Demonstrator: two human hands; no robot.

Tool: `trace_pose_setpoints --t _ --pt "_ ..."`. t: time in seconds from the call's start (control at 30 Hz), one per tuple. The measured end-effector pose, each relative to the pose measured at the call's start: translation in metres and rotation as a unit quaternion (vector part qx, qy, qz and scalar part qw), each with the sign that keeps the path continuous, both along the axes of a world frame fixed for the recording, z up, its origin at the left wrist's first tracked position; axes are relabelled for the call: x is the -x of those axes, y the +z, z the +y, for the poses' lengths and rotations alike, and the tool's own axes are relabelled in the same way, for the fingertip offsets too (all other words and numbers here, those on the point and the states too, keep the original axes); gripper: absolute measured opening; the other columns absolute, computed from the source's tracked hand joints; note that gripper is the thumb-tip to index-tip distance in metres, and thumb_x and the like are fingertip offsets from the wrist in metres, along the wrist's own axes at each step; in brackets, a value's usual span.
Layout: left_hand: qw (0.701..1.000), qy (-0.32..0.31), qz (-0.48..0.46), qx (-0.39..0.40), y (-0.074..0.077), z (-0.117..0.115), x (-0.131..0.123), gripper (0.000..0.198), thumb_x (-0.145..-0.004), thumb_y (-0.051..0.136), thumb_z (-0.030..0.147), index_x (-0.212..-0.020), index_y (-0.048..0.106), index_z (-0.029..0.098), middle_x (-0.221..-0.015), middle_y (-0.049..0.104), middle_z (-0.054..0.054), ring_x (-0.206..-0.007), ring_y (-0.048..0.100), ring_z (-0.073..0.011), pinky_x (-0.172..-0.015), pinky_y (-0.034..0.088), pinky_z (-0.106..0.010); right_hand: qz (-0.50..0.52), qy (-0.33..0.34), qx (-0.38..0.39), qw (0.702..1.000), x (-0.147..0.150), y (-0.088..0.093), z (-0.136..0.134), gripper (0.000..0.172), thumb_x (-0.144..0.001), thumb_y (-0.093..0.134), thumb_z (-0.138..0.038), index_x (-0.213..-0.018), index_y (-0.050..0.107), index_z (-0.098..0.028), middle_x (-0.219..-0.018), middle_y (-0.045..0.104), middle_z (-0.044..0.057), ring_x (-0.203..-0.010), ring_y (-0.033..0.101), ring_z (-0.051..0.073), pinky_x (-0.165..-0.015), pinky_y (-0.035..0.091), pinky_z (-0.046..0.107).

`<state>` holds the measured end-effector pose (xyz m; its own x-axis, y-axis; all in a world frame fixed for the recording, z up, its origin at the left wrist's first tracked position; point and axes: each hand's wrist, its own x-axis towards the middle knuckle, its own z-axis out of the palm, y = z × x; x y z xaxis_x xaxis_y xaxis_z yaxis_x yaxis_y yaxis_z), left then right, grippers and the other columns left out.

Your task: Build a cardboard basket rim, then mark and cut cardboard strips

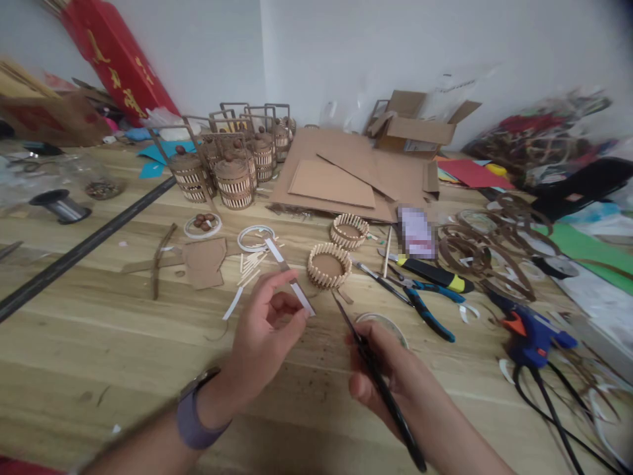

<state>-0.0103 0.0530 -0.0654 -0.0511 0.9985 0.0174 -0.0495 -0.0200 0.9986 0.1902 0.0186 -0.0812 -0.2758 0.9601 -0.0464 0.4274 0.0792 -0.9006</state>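
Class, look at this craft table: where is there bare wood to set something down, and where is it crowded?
Bare wood lies between the black bar and the left hand, along the near edge. It is crowded right of the right hand: pliers, glue gun, and by the far cardboard sheets.

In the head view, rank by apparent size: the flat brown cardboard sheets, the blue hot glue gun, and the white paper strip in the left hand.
1. Flat brown cardboard sheets, clearly largest.
2. Blue hot glue gun.
3. White paper strip, thinnest, pinched by the left hand.
Nearness doesn't change this ranking.

strip: white paper strip (291, 280), slanted, pinched near its lower end
scissors: black scissors (376, 376), blades pointing up-left toward the strip
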Motion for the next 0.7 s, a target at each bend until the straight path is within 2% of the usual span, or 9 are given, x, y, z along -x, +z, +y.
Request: trace_pose_setpoints --t 0.1,0.23,0.33,0.53,0.7 --pt "1.000 -0.017 -0.025 0.000 0.004 -0.007 -0.002 0.049 -0.076 0.071 0.028 -0.122 0.055 0.022 -0.089 0.066 -0.002 -0.078 0.065 -0.0169 -0.070 0.055 -0.029 0.030 0.036 0.033 0.998 0.002 -0.005 -0.009 0.058 -0.078 0.061 -0.076 -0.105 0.054 -0.025 -0.070 0.054 -0.001 -0.057 0.048 0.015 -0.048 0.037 0.026" --pt "0.999 -0.031 -0.043 0.007 0.007 -0.012 -0.003 0.048 -0.076 0.071 0.026 -0.122 0.055 0.022 -0.101 0.067 -0.005 -0.081 0.067 -0.0169 -0.074 0.057 -0.030 0.044 0.072 0.064 0.994 0.003 0.005 -0.012 0.065 -0.081 0.047 -0.083 -0.105 0.052 -0.023 -0.074 0.056 0.001 -0.061 0.049 0.015 -0.052 0.037 0.026" --pt "0.998 -0.036 -0.047 0.017 0.008 -0.014 -0.004 0.049 -0.076 0.070 0.027 -0.123 0.055 0.023 -0.109 0.066 -0.007 -0.082 0.068 -0.0176 -0.074 0.058 -0.031 0.050 0.094 0.080 0.991 0.006 0.011 -0.012 0.074 -0.078 0.038 -0.090 -0.102 0.052 -0.021 -0.071 0.054 0.000 -0.059 0.046 0.013 -0.052 0.035 0.026" --pt "0.998 -0.046 -0.034 0.024 0.006 -0.017 -0.005 0.050 -0.076 0.070 0.030 -0.124 0.056 0.023 -0.122 0.064 -0.009 -0.083 0.069 -0.0181 -0.078 0.058 -0.034 0.086 0.076 0.128 0.985 0.017 0.009 -0.014 0.077 -0.070 0.041 -0.094 -0.094 0.050 -0.021 -0.065 0.047 -0.004 -0.053 0.038 0.010 -0.047 0.031 0.024" --pt "0.998 -0.051 -0.034 0.018 0.003 -0.018 -0.005 0.050 -0.078 0.068 0.026 -0.126 0.055 0.024 -0.128 0.061 -0.009 -0.083 0.069 -0.0169 -0.078 0.058 -0.033 0.084 0.051 0.141 0.985 0.021 0.018 -0.016 0.079 -0.069 0.041 -0.095 -0.094 0.051 -0.020 -0.068 0.048 -0.003 -0.052 0.039 0.010 -0.045 0.033 0.023"
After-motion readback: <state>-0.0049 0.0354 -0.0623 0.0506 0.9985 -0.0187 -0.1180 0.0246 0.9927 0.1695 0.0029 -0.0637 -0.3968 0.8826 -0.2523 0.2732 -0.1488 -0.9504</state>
